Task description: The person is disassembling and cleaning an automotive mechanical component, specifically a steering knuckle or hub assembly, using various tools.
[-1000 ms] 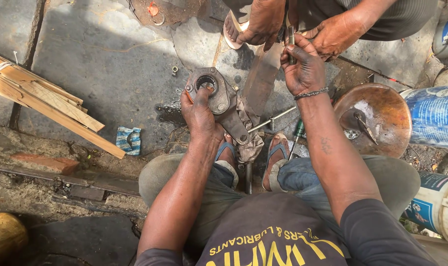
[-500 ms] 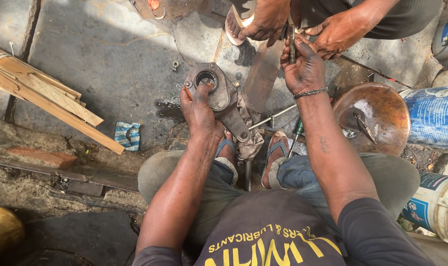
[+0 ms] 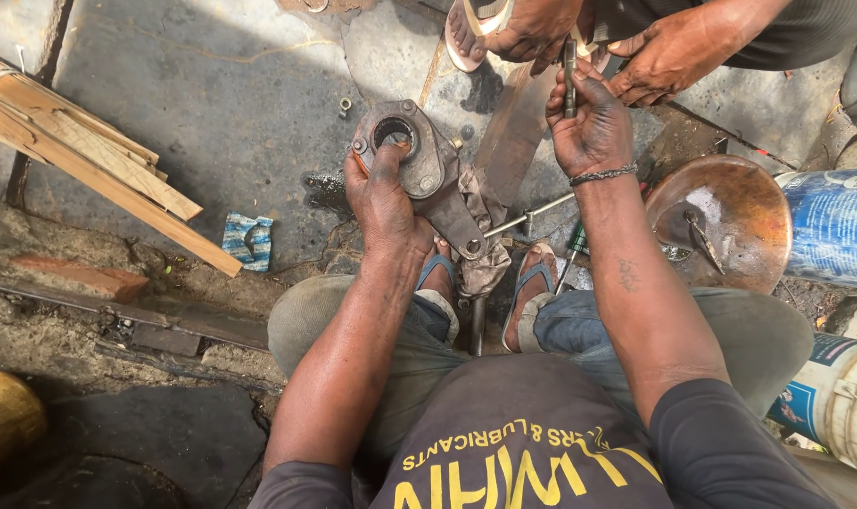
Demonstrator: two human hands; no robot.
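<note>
**Greasy metal arm steadied while a small dark part is passed**

The metal arm (image 3: 427,179), a heavy grey casting with a round hole at its wide end and a narrower shank running down toward the knees, lies on the stone floor (image 3: 212,113) just ahead of the person's sandalled feet. The left hand (image 3: 383,193) presses down on it, fingers spread over the wide end, with the thumb tip at the rim of the hole. A dirty rag (image 3: 485,236) is bunched under the shank, and a thin steel rod (image 3: 527,219) lies just beside it.

The right hand (image 3: 593,127) is raised farther out, pinching a narrow dark part (image 3: 569,66) upright between thumb and fingertips. A co-worker's hand (image 3: 672,52) meets it from the far side, fingers close to the same piece; whether they touch it I cannot tell.

To do this well, I judge the left palm should keep its weight on the wide end so the casting does not rock on the rag, and the pinch on the slippery part should stay firm until the other person clearly has it.

Farther out sit a rusty round bowl (image 3: 721,221) at the right, a blue drum (image 3: 839,226) beyond it, wooden slats (image 3: 89,165) at the left, and a blue cloth scrap (image 3: 247,240) near the knee.
</note>
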